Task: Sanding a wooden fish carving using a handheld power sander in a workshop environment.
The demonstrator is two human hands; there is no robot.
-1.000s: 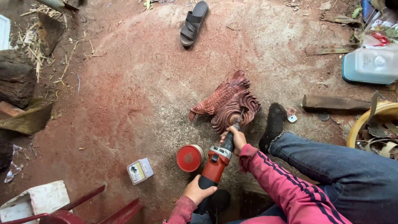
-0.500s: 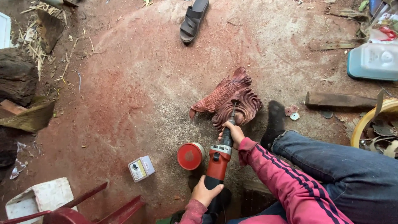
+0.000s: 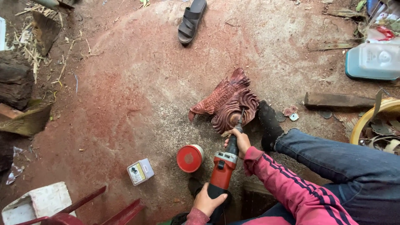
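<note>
A reddish carved wooden fish [image 3: 225, 103] lies on the dusty ground in front of me. A red power grinder [image 3: 223, 171] with a long thin bit points up at the carving's lower scrolls. My right hand [image 3: 237, 141] grips the tool's black front neck just below the carving. My left hand [image 3: 207, 203] holds the rear of its red body. My leg in blue jeans [image 3: 333, 156] stretches right, and a dark-socked foot [image 3: 268, 123] rests against the carving.
A red-lidded can [image 3: 189, 158] and a small box [image 3: 140, 171] sit left of the tool. A black sandal [image 3: 191, 21] lies far ahead. A plastic jug [image 3: 373, 60], a wood bar [image 3: 337, 100] and a yellow basin [image 3: 375, 118] lie right; wood chunks [image 3: 16, 83] left.
The view has shifted slightly, and the grinder with both hands sits a little further right; the bit stays at the carving's lower edge.
</note>
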